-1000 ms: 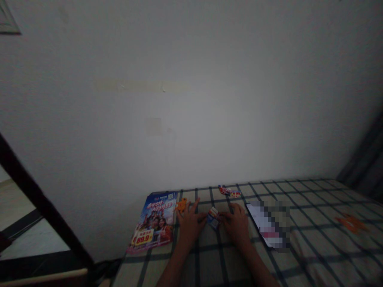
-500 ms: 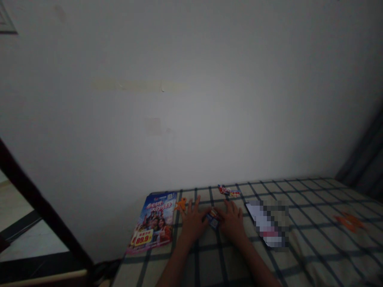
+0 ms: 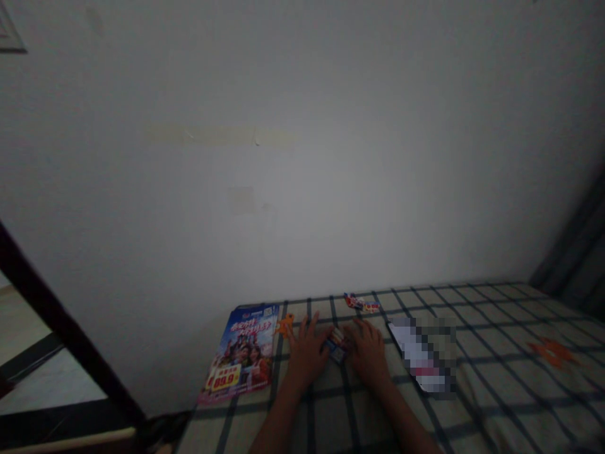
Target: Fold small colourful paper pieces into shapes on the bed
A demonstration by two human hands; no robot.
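Observation:
A small folded piece of printed paper (image 3: pixel 337 345), blue and red, lies low over the checked cloth between my two hands. My left hand (image 3: pixel 306 350) holds its left edge at the thumb side, while the other fingers stretch forward over the cloth. On the opposite edge, my right hand (image 3: pixel 368 347) grips the paper with thumb and forefinger, its remaining fingers bent and resting on the cloth. Just beyond my left fingers is an orange cloth pattern (image 3: pixel 285 326). Behind the hands lies another folded strip of printed paper (image 3: pixel 362 303).
A glossy flyer (image 3: pixel 246 350) with a printed price lies to the left. On the right is a phone (image 3: pixel 418 356), partly pixelated. The checked cloth (image 3: pixel 491 321) spreads up to the pale wall (image 3: pixel 359 189). A dark slanting bar (image 3: pixel 70 328) stands at far left.
More of the folded paper's printed face shows between my hands. My fingers have shifted slightly around it; the flyer, strip and phone stay where they were.

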